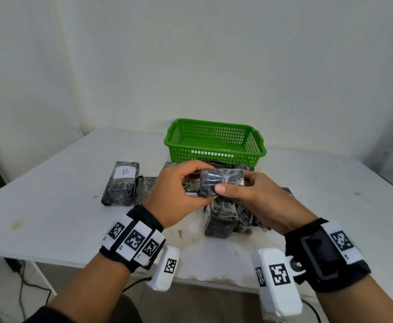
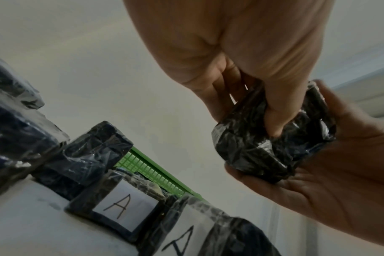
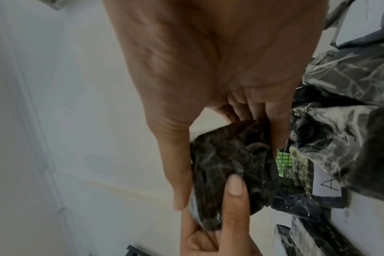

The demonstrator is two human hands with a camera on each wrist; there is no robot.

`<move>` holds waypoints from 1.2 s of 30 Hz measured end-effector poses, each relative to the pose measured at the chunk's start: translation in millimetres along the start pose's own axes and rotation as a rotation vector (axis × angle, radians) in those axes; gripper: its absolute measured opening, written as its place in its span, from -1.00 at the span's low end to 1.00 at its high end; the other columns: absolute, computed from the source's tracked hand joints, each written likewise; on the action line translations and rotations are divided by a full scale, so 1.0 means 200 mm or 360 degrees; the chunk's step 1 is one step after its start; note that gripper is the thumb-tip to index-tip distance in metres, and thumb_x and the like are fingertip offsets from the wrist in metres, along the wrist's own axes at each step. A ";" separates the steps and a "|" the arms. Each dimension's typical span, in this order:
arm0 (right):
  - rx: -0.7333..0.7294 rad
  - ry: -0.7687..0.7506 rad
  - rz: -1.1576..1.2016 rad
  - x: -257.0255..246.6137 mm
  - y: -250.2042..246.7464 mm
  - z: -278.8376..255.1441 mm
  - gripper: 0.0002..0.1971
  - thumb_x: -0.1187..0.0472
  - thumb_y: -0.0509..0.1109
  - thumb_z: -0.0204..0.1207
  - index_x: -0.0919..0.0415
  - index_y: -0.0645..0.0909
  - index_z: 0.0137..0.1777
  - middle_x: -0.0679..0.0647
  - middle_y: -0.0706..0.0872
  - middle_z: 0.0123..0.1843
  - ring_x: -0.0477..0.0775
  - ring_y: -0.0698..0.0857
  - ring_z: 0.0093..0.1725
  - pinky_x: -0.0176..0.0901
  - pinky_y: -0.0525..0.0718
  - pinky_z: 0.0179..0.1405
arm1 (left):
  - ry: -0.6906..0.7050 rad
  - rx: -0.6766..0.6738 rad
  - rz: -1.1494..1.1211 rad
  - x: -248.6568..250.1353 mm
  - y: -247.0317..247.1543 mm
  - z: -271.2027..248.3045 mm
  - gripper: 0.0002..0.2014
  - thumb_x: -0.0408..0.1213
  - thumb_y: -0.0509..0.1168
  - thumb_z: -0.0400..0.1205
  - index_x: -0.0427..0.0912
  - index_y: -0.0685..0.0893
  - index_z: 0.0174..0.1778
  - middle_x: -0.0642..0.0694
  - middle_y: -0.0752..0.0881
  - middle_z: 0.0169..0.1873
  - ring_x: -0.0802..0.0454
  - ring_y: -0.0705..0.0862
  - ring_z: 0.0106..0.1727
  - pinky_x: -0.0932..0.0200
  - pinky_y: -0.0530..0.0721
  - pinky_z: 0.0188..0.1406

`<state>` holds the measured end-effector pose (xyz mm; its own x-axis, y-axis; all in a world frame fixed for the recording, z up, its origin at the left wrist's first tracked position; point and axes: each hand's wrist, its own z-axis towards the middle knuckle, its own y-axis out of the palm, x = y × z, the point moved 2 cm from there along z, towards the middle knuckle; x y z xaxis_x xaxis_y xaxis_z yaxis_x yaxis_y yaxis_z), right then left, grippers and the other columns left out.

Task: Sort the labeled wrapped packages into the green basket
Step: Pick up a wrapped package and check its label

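While the green basket [image 1: 215,141] stands at the desk's [image 1: 51,206] far side, the left hand [image 1: 174,194] and right hand [image 1: 256,199] jointly grip one black wrapped package [image 1: 222,181] above the pile [image 1: 223,217].

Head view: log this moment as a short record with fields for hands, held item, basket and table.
hands: left hand and right hand both grip one package
held package: black wrapped package, above the pile, no label showing
green basket: behind the pile; contents unclear
table: package labelled B apart at left; pile includes package labelled A
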<state>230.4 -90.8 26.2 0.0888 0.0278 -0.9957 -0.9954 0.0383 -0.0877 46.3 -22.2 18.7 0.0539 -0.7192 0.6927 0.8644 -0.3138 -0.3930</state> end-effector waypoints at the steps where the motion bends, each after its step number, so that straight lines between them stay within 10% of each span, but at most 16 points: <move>1: -0.0045 0.0019 0.0038 0.00 0.00 -0.01 -0.46 0.16 0.76 0.34 0.23 0.74 0.32 0.10 0.89 0.24 0.10 0.85 0.29 -0.02 0.72 0.43 | 0.0005 0.0003 -0.0005 0.00 0.00 0.00 -0.51 -0.34 0.65 0.35 -0.05 0.72 0.19 0.12 0.81 0.04 0.16 0.79 0.07 0.01 0.80 0.08; 11: 0.0059 -0.0094 0.0004 0.00 -0.05 0.02 -0.16 -0.04 0.76 0.07 0.20 0.68 0.41 0.09 0.87 0.28 0.11 0.82 0.34 0.05 0.69 0.46 | 0.0059 0.0062 -0.0083 -0.02 -0.01 0.01 -0.55 -0.39 0.66 0.36 -0.14 0.75 0.16 0.05 0.81 0.06 0.02 0.79 0.10 -0.08 0.78 0.10; 19: 0.0116 -0.0155 0.0026 0.00 -0.01 0.04 -0.38 -0.04 0.73 0.28 0.22 0.78 0.32 0.16 0.87 0.26 0.20 0.82 0.32 0.27 0.66 0.50 | 0.0046 -0.0035 -0.0014 0.01 0.01 0.03 -0.46 -0.24 0.67 0.35 -0.07 0.69 0.25 0.11 0.77 0.11 0.08 0.76 0.16 0.00 0.76 0.17; 24: -0.0045 -0.0025 0.0136 -0.02 0.00 0.03 -0.51 0.21 0.68 0.40 0.28 0.73 0.33 0.16 0.88 0.26 0.13 0.84 0.29 -0.11 0.78 0.30 | 0.0049 0.0035 0.0044 0.01 0.01 0.05 -0.55 -0.32 0.64 0.37 -0.07 0.73 0.17 0.13 0.79 0.02 0.18 0.77 0.07 0.07 0.77 0.11; 36: -0.0016 -0.0065 0.0070 -0.02 -0.02 0.06 -0.39 0.10 0.76 0.23 0.32 0.77 0.28 0.26 0.87 0.23 0.36 0.81 0.31 0.20 0.71 0.45 | 0.0149 0.0064 0.0110 0.03 0.02 0.05 -0.56 -0.35 0.64 0.36 -0.11 0.76 0.16 0.11 0.79 0.02 0.16 0.76 0.07 0.09 0.76 0.06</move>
<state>234.1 -78.6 31.3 0.0461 0.0698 -0.9965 -0.9987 0.0262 -0.0444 54.3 -20.6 26.9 0.0688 -0.7934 0.6048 0.8797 -0.2377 -0.4119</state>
